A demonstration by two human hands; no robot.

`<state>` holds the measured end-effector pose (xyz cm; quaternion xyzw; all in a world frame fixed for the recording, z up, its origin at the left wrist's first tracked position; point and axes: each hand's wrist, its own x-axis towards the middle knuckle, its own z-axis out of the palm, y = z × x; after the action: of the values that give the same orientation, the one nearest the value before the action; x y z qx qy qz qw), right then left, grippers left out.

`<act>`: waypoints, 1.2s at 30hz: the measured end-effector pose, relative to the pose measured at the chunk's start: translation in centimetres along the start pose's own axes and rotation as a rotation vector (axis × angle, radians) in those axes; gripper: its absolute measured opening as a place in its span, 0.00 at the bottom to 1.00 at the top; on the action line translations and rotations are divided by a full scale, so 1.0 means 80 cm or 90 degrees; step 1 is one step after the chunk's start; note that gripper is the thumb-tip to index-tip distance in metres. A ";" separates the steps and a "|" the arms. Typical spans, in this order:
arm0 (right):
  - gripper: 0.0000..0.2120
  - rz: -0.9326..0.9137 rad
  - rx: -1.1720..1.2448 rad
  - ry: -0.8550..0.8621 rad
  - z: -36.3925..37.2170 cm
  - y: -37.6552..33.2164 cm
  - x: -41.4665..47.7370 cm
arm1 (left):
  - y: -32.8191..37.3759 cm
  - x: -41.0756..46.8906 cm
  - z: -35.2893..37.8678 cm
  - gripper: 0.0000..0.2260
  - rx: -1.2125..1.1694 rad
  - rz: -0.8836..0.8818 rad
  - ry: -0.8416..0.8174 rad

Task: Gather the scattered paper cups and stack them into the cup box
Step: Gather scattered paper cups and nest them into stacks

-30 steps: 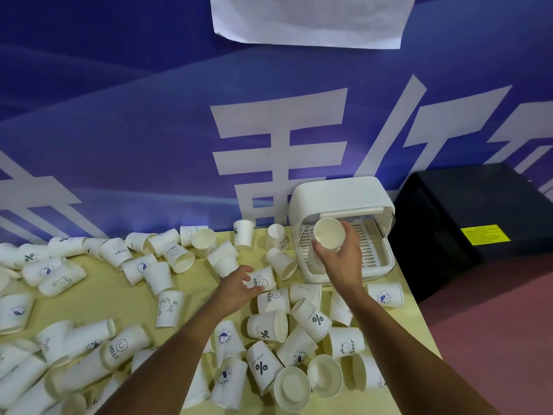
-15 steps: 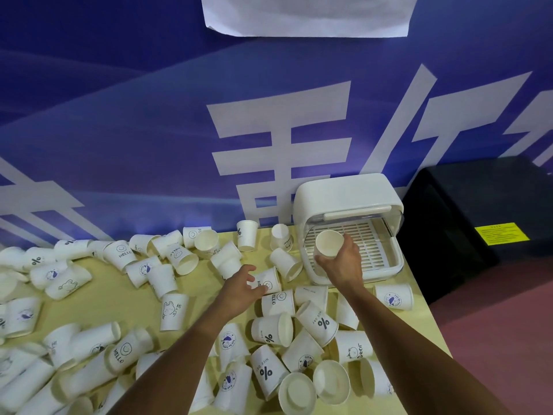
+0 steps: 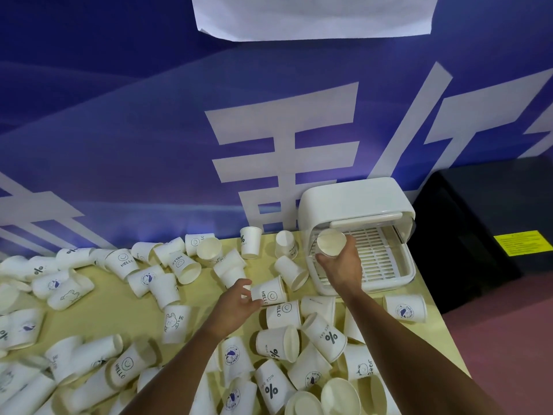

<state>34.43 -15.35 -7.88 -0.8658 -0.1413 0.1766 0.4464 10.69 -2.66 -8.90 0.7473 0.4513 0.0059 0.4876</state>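
From the head camera, the right hand (image 3: 341,266) at right of centre grips a paper cup (image 3: 330,243), mouth toward the camera, at the open front of the white cup box (image 3: 359,202). The left hand (image 3: 236,304), at centre, closes its fingers around a lying HELLO cup (image 3: 269,292), apparently gripping it, among scattered cups on the yellow table (image 3: 113,310).

"HELLO", "NICE DAY %" on cups (image 3: 270,293)

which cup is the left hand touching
The HELLO smiley cup lying on its side, mouth toward the box; left hand fingers rest on its base end.
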 end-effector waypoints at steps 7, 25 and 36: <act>0.38 0.007 -0.027 -0.034 0.010 -0.006 0.018 | -0.018 0.001 -0.014 0.24 0.014 -0.014 0.015; 0.22 -0.040 -0.085 -0.109 0.063 -0.023 -0.097 | -0.049 -0.035 -0.076 0.22 0.028 -0.007 0.044; 0.27 -0.200 -0.231 -0.410 0.248 -0.121 -0.180 | -0.169 -0.081 -0.201 0.23 -0.011 -0.108 0.161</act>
<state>12.12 -1.33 -8.02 -0.7986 -0.4337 0.3409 0.2409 -9.42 6.18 -7.58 0.6955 0.5707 0.0624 0.4321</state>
